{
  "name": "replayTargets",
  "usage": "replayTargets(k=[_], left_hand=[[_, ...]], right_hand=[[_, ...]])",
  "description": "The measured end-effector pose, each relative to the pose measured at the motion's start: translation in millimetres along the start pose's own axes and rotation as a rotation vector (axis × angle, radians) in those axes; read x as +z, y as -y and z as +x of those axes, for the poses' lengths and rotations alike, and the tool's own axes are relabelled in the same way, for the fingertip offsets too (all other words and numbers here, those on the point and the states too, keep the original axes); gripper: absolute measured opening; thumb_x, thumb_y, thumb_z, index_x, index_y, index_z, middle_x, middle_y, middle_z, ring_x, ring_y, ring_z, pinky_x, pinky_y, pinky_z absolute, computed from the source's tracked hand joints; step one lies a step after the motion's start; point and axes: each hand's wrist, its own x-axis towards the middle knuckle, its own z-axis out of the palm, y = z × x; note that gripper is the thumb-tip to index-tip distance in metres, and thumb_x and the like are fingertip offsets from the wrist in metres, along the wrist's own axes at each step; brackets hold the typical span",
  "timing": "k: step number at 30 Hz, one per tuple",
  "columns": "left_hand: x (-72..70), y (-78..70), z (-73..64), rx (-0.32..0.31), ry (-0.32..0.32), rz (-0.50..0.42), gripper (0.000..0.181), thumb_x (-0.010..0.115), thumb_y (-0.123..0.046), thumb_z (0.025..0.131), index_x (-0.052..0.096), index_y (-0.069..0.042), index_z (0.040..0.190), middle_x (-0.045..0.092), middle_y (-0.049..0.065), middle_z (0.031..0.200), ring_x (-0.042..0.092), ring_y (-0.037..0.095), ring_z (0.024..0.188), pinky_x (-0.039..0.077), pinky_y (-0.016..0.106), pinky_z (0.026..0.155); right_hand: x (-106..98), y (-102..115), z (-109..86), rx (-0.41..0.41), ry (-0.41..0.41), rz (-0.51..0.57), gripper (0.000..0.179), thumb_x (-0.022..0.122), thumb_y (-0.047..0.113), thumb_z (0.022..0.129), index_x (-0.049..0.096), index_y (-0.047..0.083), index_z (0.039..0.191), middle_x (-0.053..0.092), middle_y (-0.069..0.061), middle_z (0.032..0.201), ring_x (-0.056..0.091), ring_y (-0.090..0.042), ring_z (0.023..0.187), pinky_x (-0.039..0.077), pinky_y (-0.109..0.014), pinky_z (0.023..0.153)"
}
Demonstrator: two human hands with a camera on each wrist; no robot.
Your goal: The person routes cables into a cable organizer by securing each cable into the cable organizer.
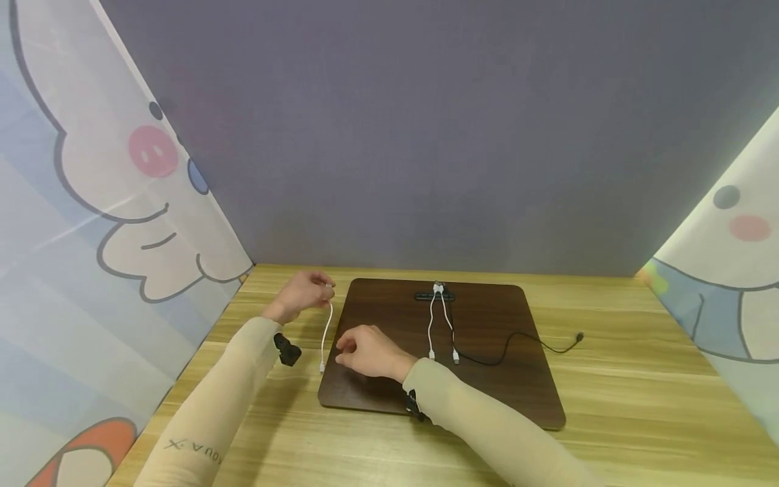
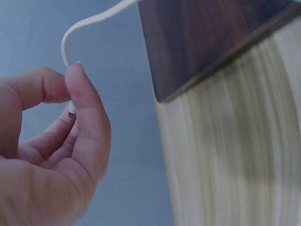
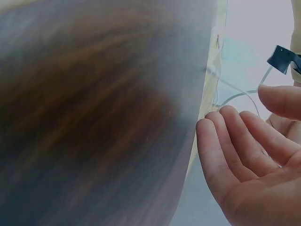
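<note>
head view, item one: the left hand (image 1: 302, 293) is hovering raised above the wooden table (image 1: 608, 406), just off the left edge of the dark board (image 1: 487, 385), wrist bent, fingers curling in. it is pinching one end of a white cable (image 1: 326, 331) between thumb and fingertips; the cable is hanging down from the pinch, its free plug dangling near the board's left edge, close to the right hand. left wrist view confirming: the thumb and forefinger of the left hand (image 2: 56, 150) are closing on the white cable (image 2: 80, 33) at its plug, the cord arching up and away toward the board's corner (image 2: 197, 42).

item two: the right hand (image 1: 368, 352) is sitting low over the board's left portion, palm down, fingers loosely bent and pointing toward the dangling plug, gripping nothing. right wrist view: the right hand (image 3: 254, 165) is showing relaxed, slightly curved fingers lying side by side beside the board's edge, the thin cable blurred beyond them.

item three: both forearms are wearing beige sleeves, each with a small black wrist mount.

item four: a black cable holder (image 1: 435, 295) is sitting at the board's far edge, two more white cables (image 1: 443, 325) running from it toward the viewer. a black cable (image 1: 523, 341) is trailing from the board onto the table at right.
</note>
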Motion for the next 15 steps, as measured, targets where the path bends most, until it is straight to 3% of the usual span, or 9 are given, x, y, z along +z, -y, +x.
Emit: replayTargets(k=[6,15], left_hand=[[7.5,-13.6,-3.6,0.028,0.001,-0.001,0.029,0.062,-0.005,0.094,0.061,0.006,0.121,0.060,0.024,0.124,0.068,0.029,0.092,0.057,0.049,0.091],[13.9,-28.5,-5.0,0.062,0.026,-0.029,0.034,0.061,-0.005,0.098,0.057,0.012,0.127,0.059,0.022,0.120,0.068,0.022,0.082,0.057,0.047,0.089]], right_hand=[[2.2,0.0,4.4,0.023,0.015,0.077,0.031,0.075,0.017,0.093,0.072,0.002,0.119,0.072,0.002,0.092,0.064,-0.006,0.079,0.052,-0.024,0.074],[5.1,-5.3,7.9,0.008,0.049,0.182,0.025,0.076,0.018,0.093,0.073,0.005,0.114,0.071,0.005,0.087,0.063,-0.006,0.068,0.052,-0.025,0.069]])
